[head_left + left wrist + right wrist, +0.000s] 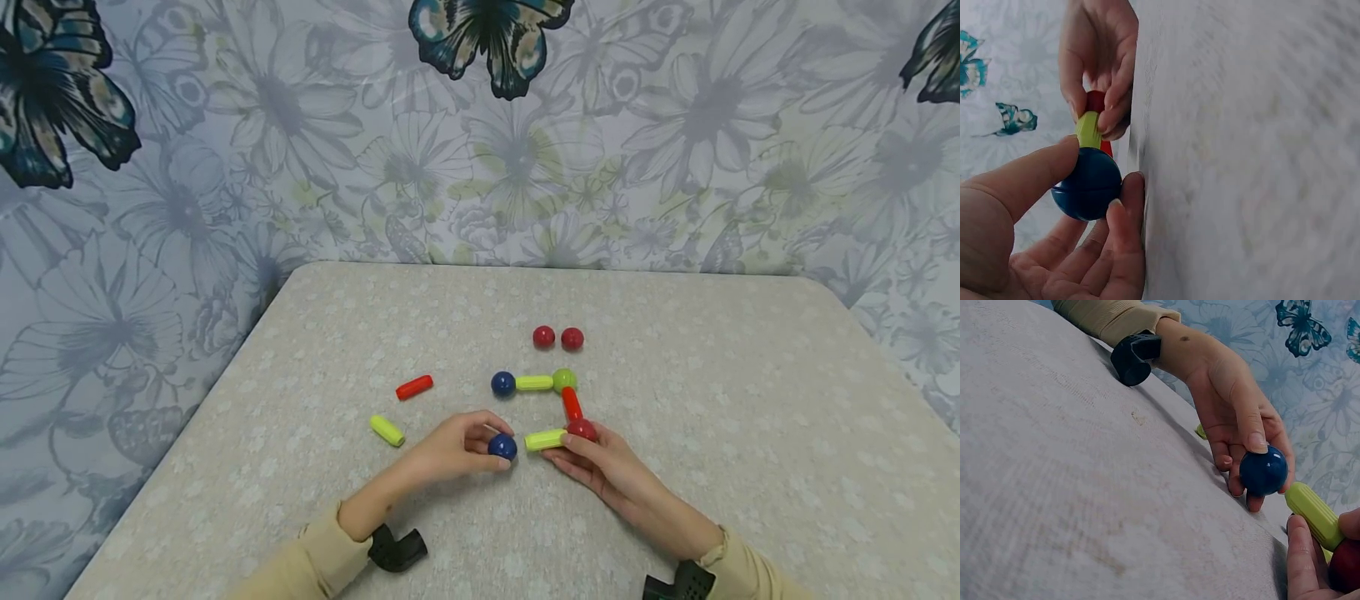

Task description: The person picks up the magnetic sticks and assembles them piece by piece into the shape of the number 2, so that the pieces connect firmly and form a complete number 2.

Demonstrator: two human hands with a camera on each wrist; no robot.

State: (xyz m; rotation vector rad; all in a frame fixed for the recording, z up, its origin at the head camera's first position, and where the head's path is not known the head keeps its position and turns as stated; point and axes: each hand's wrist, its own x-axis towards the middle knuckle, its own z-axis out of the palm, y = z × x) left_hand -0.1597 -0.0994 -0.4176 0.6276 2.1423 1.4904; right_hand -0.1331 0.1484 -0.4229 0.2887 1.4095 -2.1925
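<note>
My left hand (pixel 459 450) holds a shiny blue ball (pixel 502 447) between thumb and fingers, just above the table. In the right wrist view a small gap separates this blue ball (pixel 1264 470) from a yellow-green ribbed rod (pixel 1314 514). Where that rod meets a red ball (pixel 582 430), my right hand (pixel 611 475) pinches the joint. From the red ball, a red rod (pixel 572 403) leads to a green ball (pixel 564 380). Another yellow-green rod (pixel 535 382) links the green ball to a second blue ball (pixel 503 383).
Two loose red balls, the left one (pixel 543 337) and the right one (pixel 572 338), sit farther back. Left of the chain lie a loose red rod (pixel 415 387) and a loose yellow-green rod (pixel 387 431). The cloth-covered table (pixel 750 367) reaches back to a flower-patterned wall.
</note>
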